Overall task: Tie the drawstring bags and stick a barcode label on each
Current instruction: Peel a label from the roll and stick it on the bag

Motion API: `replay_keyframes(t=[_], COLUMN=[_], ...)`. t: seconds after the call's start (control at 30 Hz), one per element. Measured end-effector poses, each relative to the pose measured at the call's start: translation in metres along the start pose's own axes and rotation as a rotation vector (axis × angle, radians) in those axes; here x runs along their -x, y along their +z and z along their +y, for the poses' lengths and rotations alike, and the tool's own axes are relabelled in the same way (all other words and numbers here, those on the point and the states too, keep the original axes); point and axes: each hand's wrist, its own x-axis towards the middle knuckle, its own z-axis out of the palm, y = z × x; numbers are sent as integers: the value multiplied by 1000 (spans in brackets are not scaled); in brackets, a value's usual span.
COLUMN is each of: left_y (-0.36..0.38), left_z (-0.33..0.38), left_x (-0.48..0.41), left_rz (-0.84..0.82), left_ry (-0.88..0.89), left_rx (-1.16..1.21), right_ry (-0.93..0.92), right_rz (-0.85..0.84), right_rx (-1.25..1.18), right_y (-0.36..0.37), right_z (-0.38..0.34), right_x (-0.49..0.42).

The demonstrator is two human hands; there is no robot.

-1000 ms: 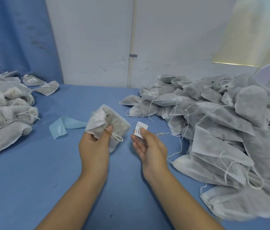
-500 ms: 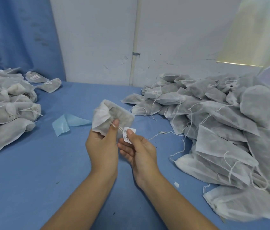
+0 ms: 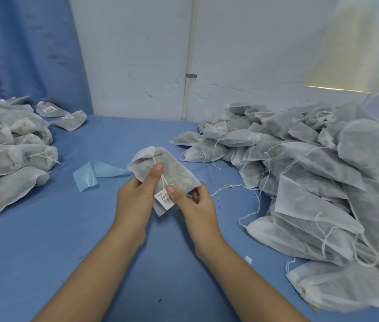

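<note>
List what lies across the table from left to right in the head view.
Pile of bags → blue paper strip → left hand → bag held in both hands → right hand → big heap of bags.

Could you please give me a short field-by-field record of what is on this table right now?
Held item: drawstring bag, gripped by the left hand, thumb on top
Label: barcode label pinched against the bag's near end by the right hand
Right pile: bags with loose strings, no labels visible
Left pile: bags, a few showing labels
Loose item: blue strip lying on the table
</note>
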Motion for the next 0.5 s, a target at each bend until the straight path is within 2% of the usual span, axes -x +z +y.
replay_keyframes(t=[0.1, 0.23, 0.37, 0.5], left_y=[1, 5, 6, 5], left_z=[3, -1, -8, -9], left_x=[2, 9, 10, 7], left_rz=[-176, -366, -297, -214], left_ry=[-24, 18, -48, -128], left_rx=[28, 58, 38, 92], right_ry=[29, 41, 92, 135], right_rz=[26, 160, 203, 151], right_rx=[-99, -221, -245, -337], right_y=[-4, -9, -15, -18], right_z=[-2, -3, -3, -5], right_x=[-4, -10, -13, -13])
